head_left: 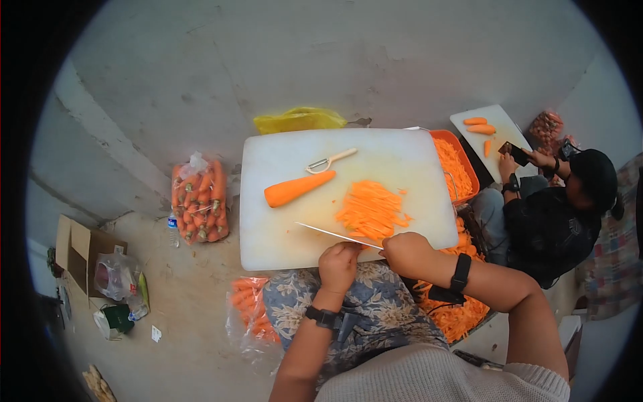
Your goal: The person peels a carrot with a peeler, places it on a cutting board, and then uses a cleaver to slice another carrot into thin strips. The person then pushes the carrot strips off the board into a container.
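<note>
Gripping: right hand (407, 252) closed on knife (335, 234), board's (402, 154) near edge.
Left hand (338, 266): curled, resting at near edge.
Carrot (298, 188): whole, left-centre, below peeler (328, 161).
Strips (372, 209): piled right of centre.
Bottle (173, 228) label: unreadable.

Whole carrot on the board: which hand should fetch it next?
Left, probably. The left hand sits nearer the whole carrot, on its side; the right hand grips the knife.
</note>
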The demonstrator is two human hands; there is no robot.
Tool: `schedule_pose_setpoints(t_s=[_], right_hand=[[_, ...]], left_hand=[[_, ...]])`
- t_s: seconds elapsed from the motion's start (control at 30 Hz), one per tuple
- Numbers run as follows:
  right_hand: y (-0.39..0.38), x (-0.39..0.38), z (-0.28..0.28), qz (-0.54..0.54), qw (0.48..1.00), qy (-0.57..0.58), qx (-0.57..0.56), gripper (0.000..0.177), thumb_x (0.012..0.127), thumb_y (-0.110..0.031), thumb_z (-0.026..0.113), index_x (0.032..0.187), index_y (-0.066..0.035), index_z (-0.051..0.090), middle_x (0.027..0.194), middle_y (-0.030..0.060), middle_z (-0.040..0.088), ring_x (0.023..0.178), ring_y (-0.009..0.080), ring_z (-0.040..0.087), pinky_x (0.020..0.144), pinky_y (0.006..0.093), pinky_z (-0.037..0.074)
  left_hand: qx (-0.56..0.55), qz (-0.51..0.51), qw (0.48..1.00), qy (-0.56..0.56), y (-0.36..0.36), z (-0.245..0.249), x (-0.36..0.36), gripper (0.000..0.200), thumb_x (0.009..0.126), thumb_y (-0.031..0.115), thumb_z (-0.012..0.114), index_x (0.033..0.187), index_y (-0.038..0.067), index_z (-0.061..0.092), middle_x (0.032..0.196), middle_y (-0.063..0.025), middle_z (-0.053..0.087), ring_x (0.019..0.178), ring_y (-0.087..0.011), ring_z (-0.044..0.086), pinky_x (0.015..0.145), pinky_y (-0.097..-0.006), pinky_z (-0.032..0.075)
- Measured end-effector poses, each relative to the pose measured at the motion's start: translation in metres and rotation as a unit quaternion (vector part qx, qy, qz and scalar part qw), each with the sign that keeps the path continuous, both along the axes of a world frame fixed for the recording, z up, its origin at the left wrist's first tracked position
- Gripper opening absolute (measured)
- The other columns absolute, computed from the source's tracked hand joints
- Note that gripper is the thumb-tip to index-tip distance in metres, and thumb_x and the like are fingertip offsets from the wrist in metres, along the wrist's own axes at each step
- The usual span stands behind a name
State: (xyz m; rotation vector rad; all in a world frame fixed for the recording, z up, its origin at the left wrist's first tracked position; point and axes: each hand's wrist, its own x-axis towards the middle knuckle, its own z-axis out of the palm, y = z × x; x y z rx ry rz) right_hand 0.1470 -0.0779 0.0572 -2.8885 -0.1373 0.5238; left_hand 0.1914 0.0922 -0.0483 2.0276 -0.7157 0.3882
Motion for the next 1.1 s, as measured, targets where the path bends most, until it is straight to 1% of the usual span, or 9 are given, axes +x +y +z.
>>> schedule_pose_setpoints(t_s=[0.1, 0.2, 0.27, 0.37, 0.6, 0.67, 0.77, 0.87, 1.1], right_hand=[[0.002, 0.007, -0.006, -0.001, 1.000, 0.006, 0.010, 0.022, 0.086, -0.023, 0.063, 0.080, -0.002, 0.068, 0.071, 0.0193, 0.066, 0.067, 0.0361, 0.066, 0.061, 0.0455, 0.052], [0.004, 0.009, -0.021, -0.039, 0.997, -0.039, 0.055, 0.025, 0.087, -0.025, 0.062, 0.080, -0.001, 0.067, 0.071, 0.0206, 0.065, 0.067, 0.0376, 0.065, 0.062, 0.0462, 0.051], [0.001, 0.005, -0.035, -0.091, 0.983, -0.117, 0.112, 0.029, 0.087, -0.028, 0.062, 0.080, 0.000, 0.067, 0.070, 0.0214, 0.065, 0.068, 0.0385, 0.065, 0.063, 0.0469, 0.051], [0.000, 0.011, -0.035, -0.109, 0.982, -0.101, 0.119, 0.032, 0.087, -0.030, 0.063, 0.079, 0.001, 0.066, 0.069, 0.0218, 0.064, 0.069, 0.0389, 0.065, 0.064, 0.0475, 0.051], [0.000, 0.000, -0.022, -0.055, 0.983, -0.145, 0.100, 0.034, 0.088, -0.032, 0.063, 0.076, 0.000, 0.066, 0.068, 0.0209, 0.064, 0.066, 0.0384, 0.064, 0.062, 0.0471, 0.050], [0.000, -0.006, -0.008, -0.049, 0.990, -0.117, 0.058, 0.033, 0.088, -0.032, 0.062, 0.076, -0.001, 0.066, 0.067, 0.0199, 0.064, 0.065, 0.0376, 0.064, 0.061, 0.0468, 0.050], [-0.003, -0.011, 0.010, -0.044, 0.996, -0.072, 0.037, 0.032, 0.088, -0.031, 0.062, 0.077, -0.001, 0.067, 0.067, 0.0191, 0.064, 0.065, 0.0370, 0.064, 0.060, 0.0466, 0.050], [-0.007, -0.013, 0.007, -0.027, 0.998, -0.042, 0.022, 0.031, 0.089, -0.029, 0.061, 0.078, -0.001, 0.067, 0.067, 0.0190, 0.064, 0.065, 0.0370, 0.064, 0.060, 0.0466, 0.050], [-0.004, -0.006, 0.003, -0.026, 0.999, -0.009, 0.036, 0.023, 0.086, -0.023, 0.065, 0.079, -0.001, 0.069, 0.074, 0.0201, 0.066, 0.070, 0.0362, 0.066, 0.062, 0.0453, 0.051]], left_hand=[[-0.004, 0.001, 1.000, 0.003, -0.001, -0.001, 0.000, 0.008, 0.074, 0.006, 0.072, 0.082, 0.008, 0.072, 0.082, -0.0063, 0.069, 0.074, -0.0269, 0.066, 0.067, -0.0370, 0.053], [-0.016, 0.000, 1.000, 0.022, 0.000, 0.002, -0.001, 0.009, 0.074, 0.005, 0.074, 0.083, 0.007, 0.073, 0.082, -0.0091, 0.069, 0.075, -0.0263, 0.067, 0.067, -0.0345, 0.054], [-0.033, -0.001, 0.999, 0.028, -0.001, 0.002, 0.000, 0.009, 0.073, 0.004, 0.075, 0.082, 0.005, 0.073, 0.082, -0.0092, 0.069, 0.075, -0.0260, 0.068, 0.067, -0.0336, 0.054], [-0.038, -0.002, 0.999, 0.022, 0.000, 0.002, 0.000, 0.009, 0.073, 0.005, 0.075, 0.082, 0.005, 0.072, 0.082, -0.0093, 0.069, 0.075, -0.0260, 0.067, 0.067, -0.0335, 0.054], [-0.017, -0.010, 1.000, -0.001, 0.003, -0.003, 0.000, 0.009, 0.074, 0.006, 0.075, 0.082, 0.005, 0.071, 0.082, -0.0100, 0.068, 0.076, -0.0268, 0.066, 0.069, -0.0349, 0.053], [-0.015, -0.007, 1.000, 0.002, 0.003, -0.001, -0.002, 0.007, 0.076, 0.007, 0.073, 0.082, 0.006, 0.071, 0.083, -0.0086, 0.067, 0.078, -0.0281, 0.065, 0.071, -0.0374, 0.052], [-0.006, -0.002, 1.000, -0.008, 0.002, 0.002, -0.003, 0.007, 0.076, 0.007, 0.073, 0.082, 0.006, 0.070, 0.081, -0.0084, 0.066, 0.077, -0.0286, 0.064, 0.070, -0.0378, 0.052], [0.006, -0.006, 1.000, -0.014, 0.002, 0.004, -0.002, 0.010, 0.075, 0.006, 0.074, 0.085, 0.005, 0.071, 0.082, -0.0102, 0.067, 0.075, -0.0290, 0.065, 0.068, -0.0370, 0.052], [0.025, -0.009, 1.000, -0.007, 0.002, 0.000, -0.001, 0.009, 0.074, 0.005, 0.074, 0.083, 0.005, 0.072, 0.081, -0.0093, 0.067, 0.074, -0.0285, 0.065, 0.067, -0.0371, 0.052]])
